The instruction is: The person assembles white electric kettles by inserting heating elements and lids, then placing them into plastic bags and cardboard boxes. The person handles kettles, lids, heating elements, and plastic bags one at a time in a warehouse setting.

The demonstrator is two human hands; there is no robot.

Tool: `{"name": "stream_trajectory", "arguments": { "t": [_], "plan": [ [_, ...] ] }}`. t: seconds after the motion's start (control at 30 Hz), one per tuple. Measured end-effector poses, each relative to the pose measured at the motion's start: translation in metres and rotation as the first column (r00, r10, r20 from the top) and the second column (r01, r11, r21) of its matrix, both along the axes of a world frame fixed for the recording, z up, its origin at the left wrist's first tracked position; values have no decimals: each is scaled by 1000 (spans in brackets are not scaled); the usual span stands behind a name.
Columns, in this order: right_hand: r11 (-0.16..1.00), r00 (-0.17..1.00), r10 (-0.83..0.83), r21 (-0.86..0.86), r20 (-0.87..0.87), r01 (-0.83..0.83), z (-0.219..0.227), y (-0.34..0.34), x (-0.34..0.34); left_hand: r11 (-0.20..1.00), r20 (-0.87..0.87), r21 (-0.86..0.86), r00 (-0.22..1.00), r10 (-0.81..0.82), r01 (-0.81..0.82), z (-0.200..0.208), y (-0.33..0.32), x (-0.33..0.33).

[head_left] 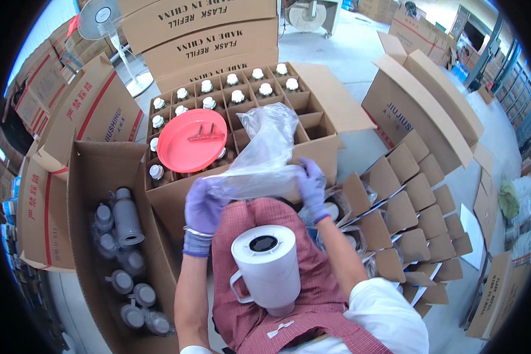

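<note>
Between my two gloved hands a clear plastic bag (pixel 264 141) is stretched out, its far part lying over the divided carton. My left hand (pixel 205 206), in a purple glove, is closed on the bag's left end. At the opposite end my right hand (pixel 312 186), gloved alike, pinches the edge. A white jug (pixel 268 268) with a side handle and a dark round opening in its lid rests on my lap, untouched by either hand. Beyond the bag, a round red tray (pixel 183 138) holds small dark metal pieces and sits on the bottles.
White-capped bottles fill many cells of the divided carton (pixel 242 168). To my left, a deep carton (pixel 109 154) contains several grey jugs. Cardboard dividers (pixel 410 245) with wrapped items stand at the right. Farther off are a fan (pixel 100 20) and an open carton (pixel 395 109).
</note>
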State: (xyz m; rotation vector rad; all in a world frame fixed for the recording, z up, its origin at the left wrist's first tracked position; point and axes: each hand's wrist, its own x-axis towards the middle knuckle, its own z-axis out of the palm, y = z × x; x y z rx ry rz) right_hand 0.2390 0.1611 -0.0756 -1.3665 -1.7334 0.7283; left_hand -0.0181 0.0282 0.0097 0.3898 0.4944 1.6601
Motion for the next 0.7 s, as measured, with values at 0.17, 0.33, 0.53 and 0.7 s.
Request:
{"name": "stream_trajectory", "arguments": {
  "t": [0.17, 0.33, 0.53, 0.7],
  "plan": [
    [994, 993, 100, 51, -66, -97, -21, -49, -17, 948, -906, 227, 309, 289, -223, -71, -68, -24],
    [946, 962, 217, 280, -164, -165, 24, -143, 34, 813, -655, -393, 490, -575, 430, -29, -135, -40],
    [757, 748, 549, 159, 373, -634, 4, -251, 95, 551, -699, -613, -62, -713, 567, -5, -175, -32],
    [665, 635, 655, 88, 409, -742, 29, -256, 117, 688, -710, -590, 134, -691, 423, 19, -169, -27]
  ]
}}
